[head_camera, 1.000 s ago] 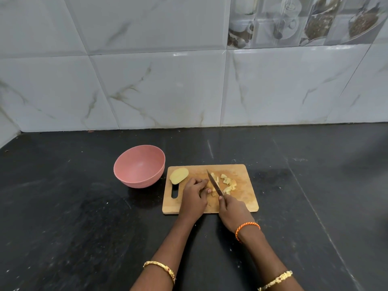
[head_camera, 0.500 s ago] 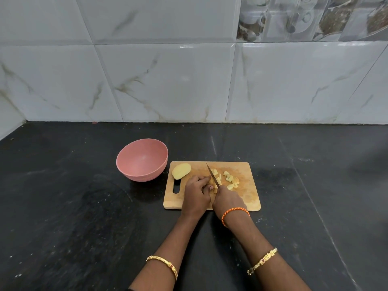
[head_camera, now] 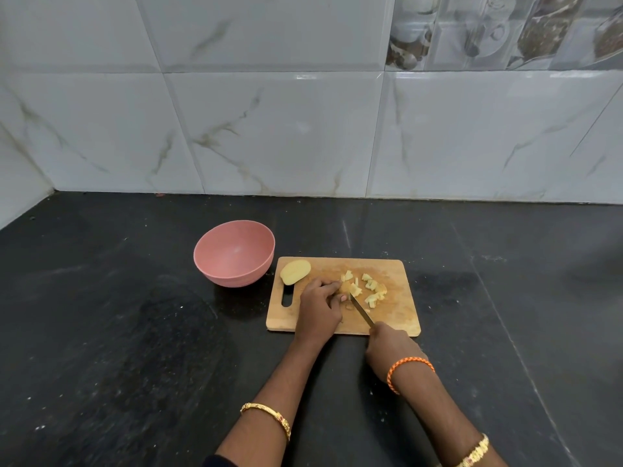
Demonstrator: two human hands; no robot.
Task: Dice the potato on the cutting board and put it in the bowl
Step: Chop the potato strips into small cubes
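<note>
A wooden cutting board (head_camera: 397, 318) lies on the black counter. A potato half (head_camera: 295, 271) rests cut side up at its far left corner. Several pale diced pieces (head_camera: 370, 287) are scattered near the board's middle. My left hand (head_camera: 319, 308) curls over a small potato piece, mostly hidden under its fingers. My right hand (head_camera: 391, 348) grips the handle of a knife (head_camera: 361, 309), at the board's near edge. The blade slants up-left, with its tip at the piece beside my left fingertips. The pink bowl (head_camera: 215, 254) stands left of the board with nothing in it.
A tiled wall (head_camera: 303, 129) rises behind the black counter (head_camera: 135, 348), with a corner at the far left. Bare counter spreads on both sides of the board. The board has a handle slot (head_camera: 287, 295) at its left end.
My right hand has drawn back toward me to the board's near edge, pulling the knife along. My left hand stays on the piece. The camera has tilted slightly.
</note>
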